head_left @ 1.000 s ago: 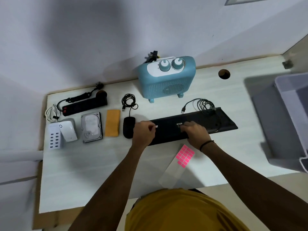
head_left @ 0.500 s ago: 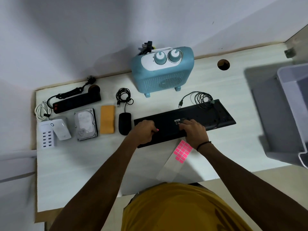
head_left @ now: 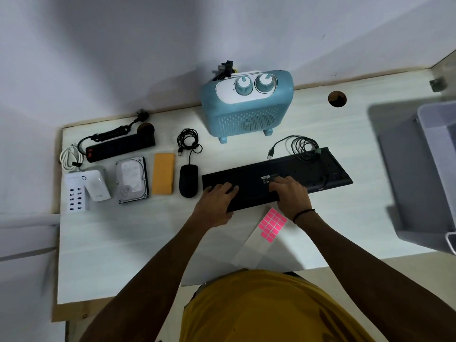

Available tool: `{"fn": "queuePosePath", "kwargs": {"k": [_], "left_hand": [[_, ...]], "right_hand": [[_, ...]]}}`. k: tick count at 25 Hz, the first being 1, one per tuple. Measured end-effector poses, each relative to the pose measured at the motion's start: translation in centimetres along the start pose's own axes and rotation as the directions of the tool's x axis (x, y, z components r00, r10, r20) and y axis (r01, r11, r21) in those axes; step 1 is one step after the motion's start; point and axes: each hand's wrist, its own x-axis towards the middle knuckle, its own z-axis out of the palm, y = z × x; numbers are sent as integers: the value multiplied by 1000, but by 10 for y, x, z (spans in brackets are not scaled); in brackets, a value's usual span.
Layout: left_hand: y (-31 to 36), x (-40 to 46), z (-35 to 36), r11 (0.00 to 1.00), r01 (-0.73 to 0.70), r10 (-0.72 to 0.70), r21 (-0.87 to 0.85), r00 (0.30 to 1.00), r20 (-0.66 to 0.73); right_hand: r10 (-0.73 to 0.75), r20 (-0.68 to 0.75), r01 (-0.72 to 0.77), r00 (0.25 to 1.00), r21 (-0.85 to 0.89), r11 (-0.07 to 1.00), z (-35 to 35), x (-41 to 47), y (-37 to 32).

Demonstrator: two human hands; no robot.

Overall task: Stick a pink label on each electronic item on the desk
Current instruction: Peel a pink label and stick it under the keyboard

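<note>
A black keyboard [head_left: 251,178] lies bottom side up across the middle of the white desk [head_left: 123,238]. My left hand [head_left: 217,203] rests on its left end with the fingers laid flat on the plastic. My right hand [head_left: 291,196] presses flat on the keyboard's middle, just below its small printed sticker. A sheet of pink labels [head_left: 272,224] lies on the desk beside my right wrist. Other items: black mouse [head_left: 188,180], hard drive [head_left: 132,180], power strip [head_left: 121,146], white USB charger [head_left: 76,196], white adapter [head_left: 97,185], blue heater [head_left: 246,114].
A flat orange pad [head_left: 163,174] lies between the hard drive and the mouse. A grey plastic bin [head_left: 436,134] stands at the right edge. A cable hole [head_left: 337,98] sits near the wall. The keyboard's coiled cable [head_left: 303,145] rests on its far edge.
My left hand, which pinched a small pink label above the keyboard, has come down and now lies flat on the keyboard's left end. My right hand stayed on the keyboard.
</note>
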Motion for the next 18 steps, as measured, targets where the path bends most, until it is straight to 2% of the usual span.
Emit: {"fn": "queuePosePath", "kwargs": {"k": [3, 6, 9, 11, 13, 16, 18], "left_hand": [[1, -6, -3, 999, 27, -27, -41, 1000, -4], [7, -9, -7, 995, 37, -47, -91, 993, -110], [-1, -8, -19, 963, 56, -91, -262, 988, -123], [-11, -7, -38, 922, 17, -79, -388, 986, -144], [-22, -3, -57, 910, -41, -25, -413, 988, -154], [-30, 6, -73, 878, -53, 18, -475, 997, -78], [-35, 14, -72, 838, -23, 19, -546, 1000, -12]], "right_hand": [[18, -1, -18, 1000, 36, 999, 1, 3, 2], [-5, 22, 2, 1000, 109, 994, -10, 10, 6], [-5, 22, 3, 1000, 88, 996, -29, 20, 16], [66, -77, -63, 995, 43, 997, -39, 23, 33], [141, -198, -130, 970, 68, 989, -47, 24, 49], [309, -351, -268, 884, 161, 950, -61, 31, 65], [469, -311, -433, 827, 179, 883, -68, 44, 74]]}}
